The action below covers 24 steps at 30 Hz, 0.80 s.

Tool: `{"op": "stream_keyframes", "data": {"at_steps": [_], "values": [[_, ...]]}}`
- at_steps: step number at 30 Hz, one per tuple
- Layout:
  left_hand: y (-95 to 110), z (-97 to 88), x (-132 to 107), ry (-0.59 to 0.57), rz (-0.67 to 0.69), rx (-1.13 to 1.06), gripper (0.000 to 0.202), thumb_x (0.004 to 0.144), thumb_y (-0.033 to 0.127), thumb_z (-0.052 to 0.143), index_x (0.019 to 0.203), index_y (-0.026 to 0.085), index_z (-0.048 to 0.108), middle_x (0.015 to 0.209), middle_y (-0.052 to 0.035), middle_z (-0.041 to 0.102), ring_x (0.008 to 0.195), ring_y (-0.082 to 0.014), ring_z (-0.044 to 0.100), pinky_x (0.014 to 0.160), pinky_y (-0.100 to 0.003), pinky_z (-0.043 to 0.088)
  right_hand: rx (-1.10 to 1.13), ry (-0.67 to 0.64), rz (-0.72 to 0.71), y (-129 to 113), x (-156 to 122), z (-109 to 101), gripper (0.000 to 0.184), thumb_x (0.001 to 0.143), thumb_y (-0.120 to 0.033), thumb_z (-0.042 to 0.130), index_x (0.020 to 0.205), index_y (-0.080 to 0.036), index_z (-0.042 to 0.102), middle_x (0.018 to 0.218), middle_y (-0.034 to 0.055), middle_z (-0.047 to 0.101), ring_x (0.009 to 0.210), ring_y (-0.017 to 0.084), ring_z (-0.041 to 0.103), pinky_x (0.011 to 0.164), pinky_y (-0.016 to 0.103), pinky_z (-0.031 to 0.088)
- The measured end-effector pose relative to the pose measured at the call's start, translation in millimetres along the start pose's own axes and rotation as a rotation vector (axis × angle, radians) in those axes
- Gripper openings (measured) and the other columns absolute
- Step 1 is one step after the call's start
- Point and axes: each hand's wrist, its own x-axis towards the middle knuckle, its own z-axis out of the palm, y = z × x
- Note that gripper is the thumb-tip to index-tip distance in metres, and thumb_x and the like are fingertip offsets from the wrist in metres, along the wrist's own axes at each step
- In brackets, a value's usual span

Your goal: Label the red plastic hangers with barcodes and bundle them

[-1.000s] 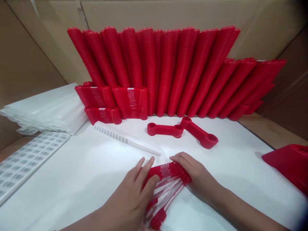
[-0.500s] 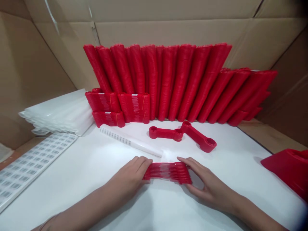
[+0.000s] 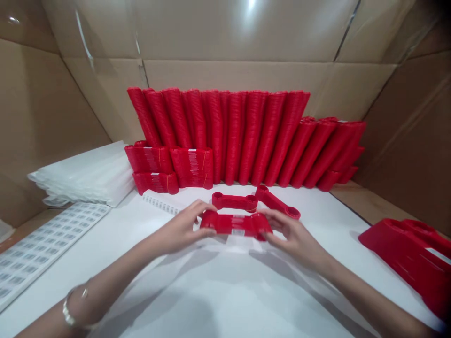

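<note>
Between my two hands is a bundle of red plastic dumbbell-shaped pieces, raised a little off the white table and turned with a small white label on its near edge. My left hand pinches its left end, thumb below and fingers above. The right end is gripped the same way by my right hand. Just behind the bundle lie two more red bundles, one flat across and one slanted. A curled strip of printed labels is partly hidden behind my left hand.
Tall leaning stacks of red pieces line the cardboard back wall. Shorter bundles stand at their left. Clear plastic bags and a label sheet lie left. More red stacks are at the right edge.
Both hands have lifted the bundle and moved it away from me, tilting it so the labelled side shows. The view has tipped upward, showing more of the back wall.
</note>
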Motion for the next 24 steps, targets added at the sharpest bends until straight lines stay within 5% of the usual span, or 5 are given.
{"op": "stream_keyframes", "data": {"at_steps": [3, 5, 10, 17, 24], "values": [[-11, -19.3, 45, 0.073, -0.175, -0.255, 0.037, 0.076, 0.042, 0.056, 0.105, 0.02, 0.053, 0.097, -0.004, 0.06, 0.081, -0.0162, 0.057, 0.07, -0.028, 0.045, 0.083, 0.077, 0.241, -12, 47, -18, 0.025, 0.08, -0.025, 0.05, 0.101, -0.014, 0.058, 0.098, 0.0069, 0.065, 0.088, 0.017, 0.061, 0.079, 0.026, 0.051], [-25, -26.1, 78, 0.17, -0.287, -0.435, 0.034, 0.076, 0.041, 0.056, 0.1, 0.016, 0.056, 0.094, -0.0042, 0.061, 0.083, -0.0151, 0.057, 0.07, -0.024, 0.045, 0.129, 0.006, 0.387, -14, 81, -27, 0.022, 0.083, -0.026, 0.048, 0.092, -0.011, 0.06, 0.087, 0.0072, 0.067, 0.08, 0.014, 0.063, 0.073, 0.021, 0.052], [-58, -22.0, 135, 0.209, -0.442, -0.445, 0.031, 0.087, 0.035, 0.042, 0.106, 0.011, 0.05, 0.091, -0.0066, 0.06, 0.073, -0.012, 0.058, 0.066, -0.027, 0.049, 0.039, -0.023, 0.544, 4, 146, -32, 0.02, 0.086, -0.025, 0.048, 0.087, -0.008, 0.058, 0.08, 0.0055, 0.063, 0.068, 0.011, 0.061, 0.061, 0.023, 0.052], [-76, 6.7, 158, 0.229, -0.541, -0.229, 0.029, 0.086, 0.031, 0.048, 0.108, 0.014, 0.051, 0.106, -0.0073, 0.055, 0.09, -0.0176, 0.056, 0.076, -0.037, 0.048, -0.23, -0.15, 0.782, 42, 180, -14, 0.026, 0.085, -0.029, 0.049, 0.104, -0.012, 0.054, 0.099, 0.0061, 0.058, 0.081, 0.015, 0.058, 0.068, 0.031, 0.05], [-82, 24.1, 159, 0.202, -0.495, 0.008, 0.029, 0.085, 0.031, 0.048, 0.109, 0.014, 0.051, 0.109, -0.0078, 0.054, 0.093, -0.0184, 0.055, 0.079, -0.039, 0.047, -0.365, -0.324, 0.863, 56, 187, -17, 0.026, 0.085, -0.028, 0.049, 0.107, -0.013, 0.053, 0.102, 0.0067, 0.057, 0.084, 0.016, 0.058, 0.07, 0.034, 0.05]]}}
